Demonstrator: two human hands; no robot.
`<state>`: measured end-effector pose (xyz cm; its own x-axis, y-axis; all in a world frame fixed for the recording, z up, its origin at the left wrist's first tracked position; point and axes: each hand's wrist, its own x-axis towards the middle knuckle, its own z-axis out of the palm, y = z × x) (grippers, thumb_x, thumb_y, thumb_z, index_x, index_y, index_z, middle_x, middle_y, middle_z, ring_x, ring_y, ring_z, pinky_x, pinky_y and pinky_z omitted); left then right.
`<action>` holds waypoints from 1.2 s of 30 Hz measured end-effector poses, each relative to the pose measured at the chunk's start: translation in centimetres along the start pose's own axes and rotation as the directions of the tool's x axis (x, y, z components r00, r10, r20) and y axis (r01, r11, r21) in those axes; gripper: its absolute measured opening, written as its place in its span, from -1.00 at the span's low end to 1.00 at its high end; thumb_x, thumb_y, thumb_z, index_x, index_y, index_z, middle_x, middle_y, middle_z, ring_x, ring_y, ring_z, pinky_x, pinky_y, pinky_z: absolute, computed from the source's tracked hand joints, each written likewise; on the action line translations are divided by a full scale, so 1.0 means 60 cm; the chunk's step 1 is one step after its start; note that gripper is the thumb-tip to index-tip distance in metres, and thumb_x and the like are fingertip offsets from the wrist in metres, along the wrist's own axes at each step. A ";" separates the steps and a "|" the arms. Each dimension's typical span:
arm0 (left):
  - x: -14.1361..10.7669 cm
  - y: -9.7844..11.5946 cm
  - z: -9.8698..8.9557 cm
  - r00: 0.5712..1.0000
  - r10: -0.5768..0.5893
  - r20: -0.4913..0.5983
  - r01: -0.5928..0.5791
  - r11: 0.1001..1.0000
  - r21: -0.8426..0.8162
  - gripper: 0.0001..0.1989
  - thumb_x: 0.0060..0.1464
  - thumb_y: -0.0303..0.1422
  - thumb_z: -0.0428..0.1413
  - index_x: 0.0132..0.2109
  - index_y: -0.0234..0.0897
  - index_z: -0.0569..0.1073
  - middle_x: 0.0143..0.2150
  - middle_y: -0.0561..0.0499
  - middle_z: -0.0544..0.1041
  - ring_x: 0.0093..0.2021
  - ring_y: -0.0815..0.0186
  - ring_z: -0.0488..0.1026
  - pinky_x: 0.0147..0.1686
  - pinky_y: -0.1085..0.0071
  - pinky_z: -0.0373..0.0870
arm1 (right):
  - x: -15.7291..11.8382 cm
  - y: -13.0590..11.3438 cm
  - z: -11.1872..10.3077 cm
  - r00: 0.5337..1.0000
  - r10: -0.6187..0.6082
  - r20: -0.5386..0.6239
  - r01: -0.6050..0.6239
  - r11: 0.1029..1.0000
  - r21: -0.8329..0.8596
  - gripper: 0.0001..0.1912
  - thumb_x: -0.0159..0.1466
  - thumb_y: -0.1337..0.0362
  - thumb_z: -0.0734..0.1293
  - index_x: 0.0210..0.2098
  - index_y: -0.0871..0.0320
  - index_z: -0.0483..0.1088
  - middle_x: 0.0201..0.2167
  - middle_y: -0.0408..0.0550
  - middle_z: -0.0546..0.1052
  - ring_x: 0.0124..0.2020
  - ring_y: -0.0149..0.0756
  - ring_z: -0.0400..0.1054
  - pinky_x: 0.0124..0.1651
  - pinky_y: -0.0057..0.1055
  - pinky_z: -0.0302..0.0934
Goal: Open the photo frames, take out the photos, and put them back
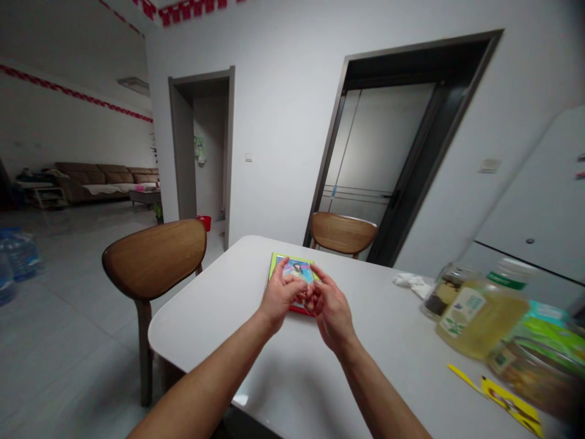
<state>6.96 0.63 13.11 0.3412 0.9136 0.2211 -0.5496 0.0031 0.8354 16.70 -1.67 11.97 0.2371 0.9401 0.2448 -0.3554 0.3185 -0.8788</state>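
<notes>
Over the middle of the table, my left hand point(280, 297) and my right hand point(333, 305) meet with bent fingers. Between them is a small picture card point(299, 270), blue with a dark-haired figure on it. Each hand is closed on a side of the card, and the fingertips come together at its lower part, which they hide. Behind the card lies a flat thing with a lime-green border point(274, 261) and a red lower edge. My hands cover most of it, so its kind does not show.
On the white table point(205, 323), at the right, stand a bottle of yellow liquid point(484, 311), a lidded jar point(445, 289) and a round clear container point(539, 372). A torn yellow wrapper point(509, 402) and crumpled tissue point(412, 283) lie nearby. Wooden chairs point(155, 259) flank the table.
</notes>
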 end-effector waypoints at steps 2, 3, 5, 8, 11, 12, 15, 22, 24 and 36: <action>0.015 0.003 -0.007 0.995 -0.075 -0.062 0.074 0.997 -0.012 -0.61 -0.21 -0.14 0.11 -0.29 -0.35 0.29 -0.70 0.21 0.26 -0.72 0.55 0.14 -0.69 0.62 0.02 | 0.013 0.001 -0.007 0.993 0.085 -0.079 -0.085 0.996 0.003 -0.72 0.01 0.09 0.24 -0.44 0.21 0.32 -0.71 -0.26 0.28 -0.75 -0.58 0.06 -0.71 -0.58 -0.10; 0.021 0.007 -0.009 0.993 -0.107 -0.059 0.106 0.994 -0.009 -0.61 -0.14 -0.04 0.02 -0.44 -0.34 0.28 -0.75 0.20 0.21 -0.77 0.56 0.08 -0.73 0.62 -0.06 | 0.018 -0.003 -0.009 0.990 0.108 -0.091 -0.108 0.994 0.002 -0.67 0.01 0.04 0.22 -0.60 0.21 0.27 -0.73 -0.24 0.27 -0.77 -0.58 0.05 -0.72 -0.58 -0.11; 0.031 0.017 -0.008 0.985 -0.174 -0.011 0.175 0.985 0.006 -0.46 -0.06 0.09 -0.19 -0.62 -0.31 0.20 -0.83 0.18 0.12 -0.83 0.56 -0.02 -0.77 0.60 -0.18 | 0.026 -0.013 -0.008 0.989 0.139 -0.049 -0.140 0.990 -0.008 -0.52 0.02 -0.07 0.17 -0.78 0.19 0.10 -0.81 -0.25 0.19 -0.82 -0.60 -0.02 -0.75 -0.58 -0.16; 0.035 0.023 0.002 0.962 -0.266 0.057 0.265 0.964 0.031 -0.36 -0.03 0.14 -0.37 -0.72 -0.28 0.13 -0.88 0.15 0.09 -0.86 0.55 -0.07 -0.79 0.58 -0.23 | 0.029 -0.027 0.001 0.974 0.213 0.074 -0.210 0.976 -0.050 -0.41 0.02 -0.18 0.07 -0.84 0.16 -0.03 -0.88 -0.28 0.08 -0.87 -0.61 -0.14 -0.79 -0.57 -0.26; 0.033 0.016 0.010 0.948 -0.311 0.062 0.309 0.950 0.045 -0.32 -0.04 0.15 -0.41 -0.75 -0.29 0.13 -0.89 0.14 0.08 -0.87 0.56 -0.07 -0.79 0.57 -0.25 | 0.026 -0.026 0.011 0.962 0.261 0.080 -0.252 0.962 -0.103 -0.39 0.00 -0.22 0.04 -0.85 0.15 -0.05 -0.90 -0.29 0.04 -0.87 -0.61 -0.18 -0.78 -0.57 -0.30; 0.032 0.011 0.009 0.945 -0.321 0.054 0.319 0.947 0.049 -0.32 -0.05 0.16 -0.41 -0.75 -0.30 0.13 -0.89 0.13 0.09 -0.87 0.56 -0.07 -0.78 0.57 -0.25 | 0.026 -0.022 0.011 0.962 0.264 0.072 -0.254 0.958 -0.131 -0.39 0.00 -0.23 0.02 -0.85 0.14 -0.06 -0.91 -0.29 0.03 -0.87 -0.61 -0.18 -0.78 -0.57 -0.29; 0.034 -0.007 -0.006 0.936 -0.351 0.001 0.351 0.934 0.062 -0.31 -0.08 0.18 -0.37 -0.75 -0.31 0.17 -0.89 0.12 0.11 -0.87 0.55 -0.04 -0.77 0.57 -0.23 | 0.032 0.002 0.002 0.984 0.177 0.027 -0.154 0.911 -0.383 -0.40 0.05 -0.22 -0.08 -0.82 0.12 -0.05 -0.88 -0.27 0.04 -0.85 -0.56 -0.13 -0.76 -0.53 -0.20; 0.020 -0.091 -0.092 0.863 -0.422 -0.278 0.441 0.897 0.009 -0.56 -0.06 -0.01 -0.03 -0.54 -0.36 0.27 -0.71 0.09 0.32 -0.75 0.52 0.20 -0.70 0.60 0.03 | 0.071 0.082 -0.069 0.974 -0.167 0.153 0.190 0.238 -0.952 -0.76 -0.06 0.22 0.30 -0.37 0.14 0.34 -0.32 -0.02 0.42 -0.28 -0.23 0.24 -0.28 -0.35 0.06; 0.012 -0.117 -0.111 0.840 -0.429 -0.333 0.450 0.893 -0.015 -0.66 -0.06 -0.13 0.04 -0.48 -0.36 0.28 -0.64 0.06 0.36 -0.70 0.48 0.27 -0.66 0.58 0.13 | 0.072 0.096 -0.083 0.966 -0.159 0.202 0.226 0.150 -0.962 -0.70 -0.09 0.36 0.30 -0.31 0.12 0.34 -0.28 -0.01 0.40 -0.22 -0.19 0.21 -0.23 -0.31 0.02; -0.023 -0.133 -0.070 0.933 -0.107 -0.344 0.107 0.994 -0.020 -0.75 -0.12 -0.44 0.09 -0.21 -0.34 0.37 -0.27 -0.02 0.49 -0.26 0.25 0.43 -0.25 0.42 0.34 | -0.035 0.080 -0.090 0.969 -0.203 0.138 0.212 0.409 -0.888 -0.57 0.00 0.16 0.25 -0.13 0.16 0.27 -0.10 0.06 0.33 -0.05 -0.16 0.15 -0.05 -0.25 0.04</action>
<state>7.68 1.03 4.04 0.1145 0.9918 -0.0561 -0.5250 0.1084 0.8442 19.38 -2.77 5.01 0.1777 0.8633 0.4724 0.7076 0.2215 -0.6710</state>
